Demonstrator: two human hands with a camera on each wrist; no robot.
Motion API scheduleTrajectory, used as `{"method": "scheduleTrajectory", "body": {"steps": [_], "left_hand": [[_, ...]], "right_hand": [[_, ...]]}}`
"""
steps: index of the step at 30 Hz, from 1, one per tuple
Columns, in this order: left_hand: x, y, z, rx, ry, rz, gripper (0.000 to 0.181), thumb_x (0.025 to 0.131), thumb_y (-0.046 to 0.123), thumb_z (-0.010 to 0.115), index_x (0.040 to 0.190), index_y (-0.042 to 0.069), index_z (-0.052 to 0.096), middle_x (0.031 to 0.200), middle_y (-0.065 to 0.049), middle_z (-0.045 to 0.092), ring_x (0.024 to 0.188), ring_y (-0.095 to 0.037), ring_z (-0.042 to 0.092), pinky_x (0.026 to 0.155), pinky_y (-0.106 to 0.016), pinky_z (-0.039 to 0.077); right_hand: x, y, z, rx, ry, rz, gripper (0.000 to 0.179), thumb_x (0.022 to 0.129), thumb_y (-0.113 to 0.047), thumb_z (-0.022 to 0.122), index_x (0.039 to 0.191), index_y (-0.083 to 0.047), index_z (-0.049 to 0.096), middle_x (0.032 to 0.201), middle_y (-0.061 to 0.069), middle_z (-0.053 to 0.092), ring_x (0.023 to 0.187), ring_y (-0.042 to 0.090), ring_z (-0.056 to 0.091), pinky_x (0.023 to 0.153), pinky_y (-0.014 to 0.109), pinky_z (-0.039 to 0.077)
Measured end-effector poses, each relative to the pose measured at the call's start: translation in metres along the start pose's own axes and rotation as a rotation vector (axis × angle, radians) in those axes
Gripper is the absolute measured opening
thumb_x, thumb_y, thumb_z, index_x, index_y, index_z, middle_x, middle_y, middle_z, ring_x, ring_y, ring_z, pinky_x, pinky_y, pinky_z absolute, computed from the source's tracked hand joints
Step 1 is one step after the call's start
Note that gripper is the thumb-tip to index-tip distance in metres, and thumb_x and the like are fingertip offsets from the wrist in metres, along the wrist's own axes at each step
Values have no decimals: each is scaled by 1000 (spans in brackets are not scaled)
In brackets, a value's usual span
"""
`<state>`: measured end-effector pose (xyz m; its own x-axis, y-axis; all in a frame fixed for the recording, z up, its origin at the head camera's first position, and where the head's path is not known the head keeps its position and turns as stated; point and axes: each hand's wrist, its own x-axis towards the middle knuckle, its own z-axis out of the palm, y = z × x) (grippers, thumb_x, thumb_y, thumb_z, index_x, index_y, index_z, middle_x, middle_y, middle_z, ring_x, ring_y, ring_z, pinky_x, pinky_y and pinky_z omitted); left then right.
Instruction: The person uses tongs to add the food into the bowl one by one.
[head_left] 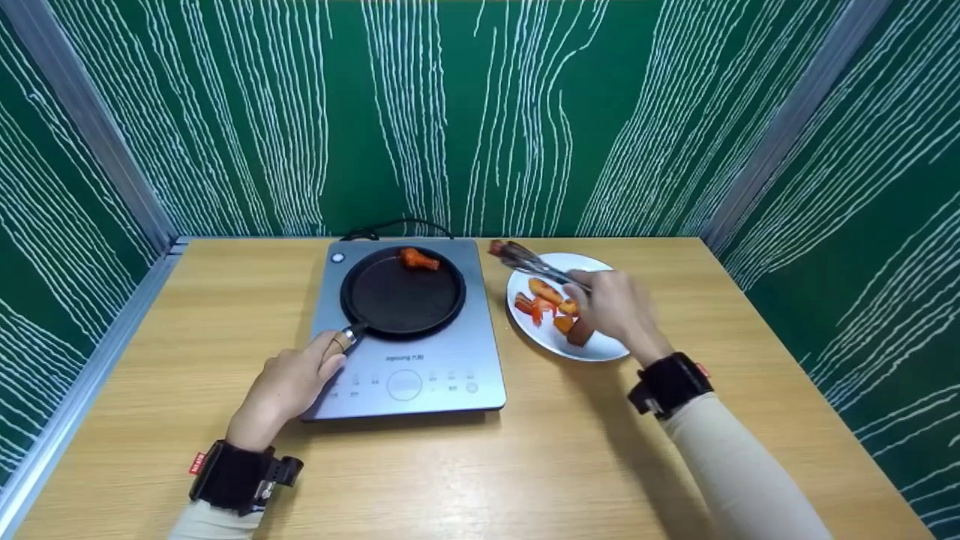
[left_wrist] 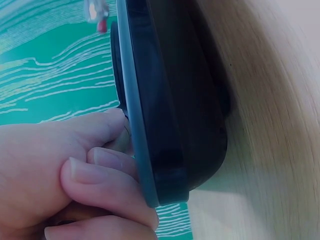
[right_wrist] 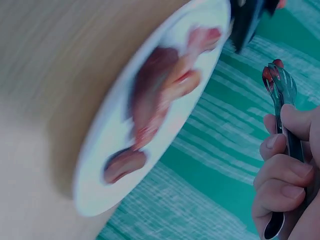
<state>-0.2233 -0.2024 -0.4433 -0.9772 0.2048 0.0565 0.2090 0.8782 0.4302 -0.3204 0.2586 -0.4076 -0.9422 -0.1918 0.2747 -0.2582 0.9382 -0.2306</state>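
My left hand (head_left: 289, 381) grips the handle of a small black frying pan (head_left: 397, 304) on the induction cooktop (head_left: 450, 382). Near the pan's far rim lies a reddish-brown drumstick-shaped piece of food (head_left: 418, 259). With curled fingers my right hand (head_left: 619, 309) holds metal tongs (right_wrist: 289, 120), whose tips pinch a small dark-red piece of food (head_left: 496, 247). The tongs reach leftward over the far side of a white plate (head_left: 540, 343), their tips between plate and cooktop. Orange, red and brown food pieces (head_left: 546, 291) lie on the plate, partly covered by my right hand in the head view.
The cooktop and plate stand side by side on a wooden table (head_left: 465, 465). A black cord (head_left: 409, 222) runs behind the cooktop. Green panels (head_left: 480, 112) with white wavy lines close off the back and both sides, joined by metal posts (head_left: 780, 112).
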Motion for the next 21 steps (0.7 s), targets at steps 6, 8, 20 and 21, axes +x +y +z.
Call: {"method": "scheduleTrajectory", "body": {"steps": [6, 8, 20, 21], "left_hand": [[-1, 0, 0, -2, -5, -9, 32, 112, 30, 55, 140, 14, 57, 103, -25, 68, 84, -40, 68, 72, -59, 52], [-1, 1, -1, -5, -9, -13, 31, 112, 30, 55, 140, 14, 57, 104, -25, 68, 84, -39, 67, 72, -58, 52], [0, 2, -2, -18, -10, -12, 29, 112, 29, 56, 136, 14, 57, 100, -24, 66, 83, -39, 66, 71, -57, 52], [0, 2, -2, -16, -8, -11, 29, 112, 29, 56, 136, 14, 57, 101, -24, 66, 83, -39, 66, 72, -58, 52]], "right_hand": [[4, -37, 5, 17, -14, -52, 19, 107, -40, 65, 109, -28, 78, 74, -2, 61, 54, 18, 58, 49, 36, 38], [5, -47, 8, 15, -28, -60, 18, 106, -41, 65, 110, -29, 79, 73, -3, 62, 53, 16, 57, 48, 35, 38], [22, -83, 30, -69, -42, -137, 20, 107, -35, 64, 95, -22, 73, 76, 1, 57, 66, 25, 55, 55, 44, 44], [23, -84, 31, -72, -52, -137, 20, 107, -35, 64, 97, -22, 74, 76, 1, 56, 67, 25, 55, 55, 43, 44]]}}
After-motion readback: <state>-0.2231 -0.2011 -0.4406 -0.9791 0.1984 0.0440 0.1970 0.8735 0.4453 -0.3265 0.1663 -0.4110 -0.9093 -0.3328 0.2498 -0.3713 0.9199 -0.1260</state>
